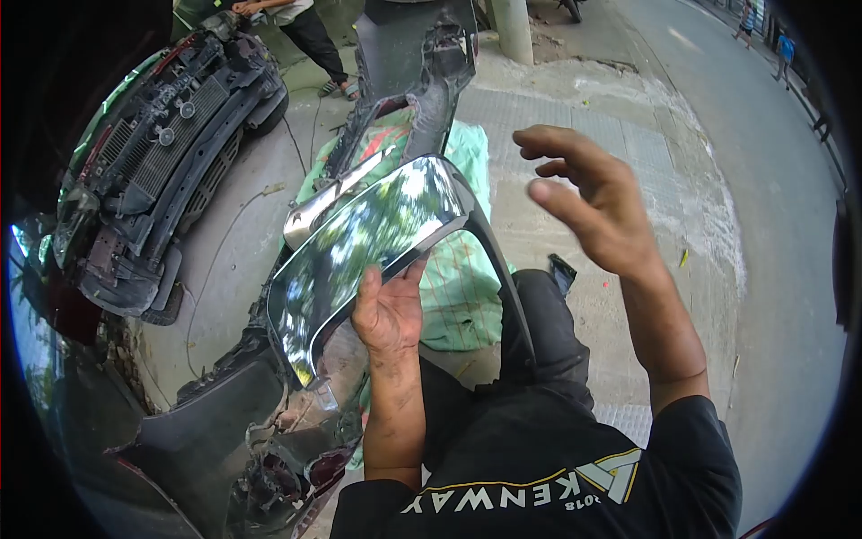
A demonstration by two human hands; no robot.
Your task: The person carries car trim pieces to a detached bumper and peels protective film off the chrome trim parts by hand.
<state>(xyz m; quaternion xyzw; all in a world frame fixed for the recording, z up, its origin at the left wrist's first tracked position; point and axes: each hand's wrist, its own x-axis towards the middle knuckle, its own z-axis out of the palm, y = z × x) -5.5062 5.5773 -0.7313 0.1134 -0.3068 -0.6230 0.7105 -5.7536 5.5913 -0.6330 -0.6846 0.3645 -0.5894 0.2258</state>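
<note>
A shiny chrome car trim piece (364, 234) with a curved end and a long dark leg is tilted up in front of me. From below, my left hand (391, 310) grips its lower edge, thumb toward me and some fingers hidden behind it. My right hand (593, 198) is raised in the air to the right of the trim, touching nothing, with its fingers apart and curved. Behind the held piece lies a second chrome strip (310, 216), partly covered. A dark car bumper (426, 67) stretches underneath, its other end (211, 440) showing at lower left.
Green sacking (460, 310) is spread under the parts. At left stands a car with its front stripped (175, 139). Another person (310, 36) stands beside it. A cable (215, 256) crosses the concrete. A pillar (514, 31) rises ahead, and a road (763, 135) runs along the right.
</note>
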